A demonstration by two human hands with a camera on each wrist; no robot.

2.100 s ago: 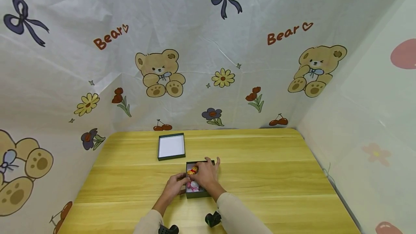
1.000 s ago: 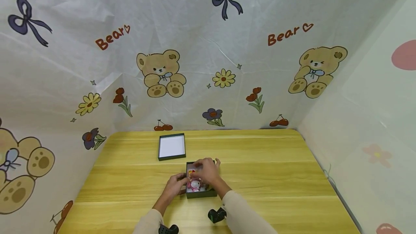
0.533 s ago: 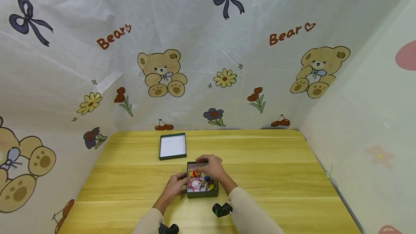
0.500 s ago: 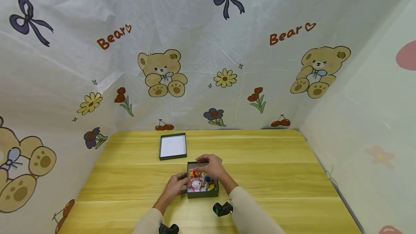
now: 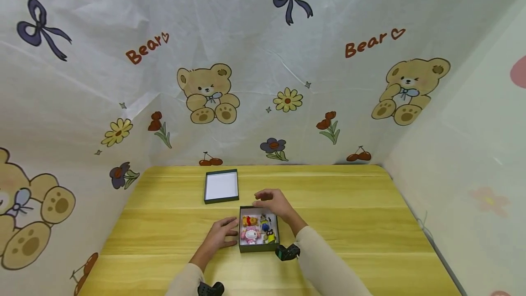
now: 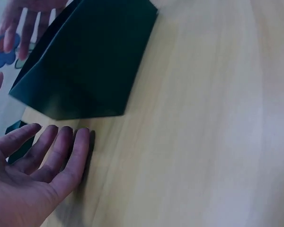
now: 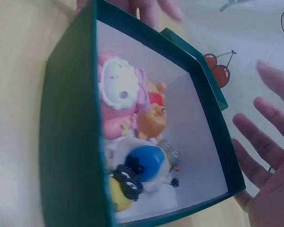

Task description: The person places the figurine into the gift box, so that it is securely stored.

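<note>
A dark green open box point(image 5: 259, 246) sits on the wooden table point(image 5: 349, 223) and holds several small toy figures. Among them are a pink-and-white one point(image 7: 120, 92), an orange bear point(image 7: 151, 118), a blue one point(image 7: 146, 163) and a yellow one point(image 7: 120, 191). My left hand point(image 5: 225, 233) lies flat on the table just left of the box, fingers point(image 6: 61, 151) straight and a little short of its wall point(image 6: 90, 66). My right hand point(image 5: 272, 199) hovers over the box's far edge, fingers point(image 7: 260, 142) spread, holding nothing.
The box's lid point(image 5: 221, 186) lies upside down, white inside up, behind and left of the box. Printed cloth walls point(image 5: 263, 81) close in the table at the back and on both sides. Black wrist cameras point(image 5: 287, 252) sit on my forearms.
My right hand has lifted out of the box and moved back over its far edge, uncovering the toys. My left hand has let go of the left wall and flattened on the table.
</note>
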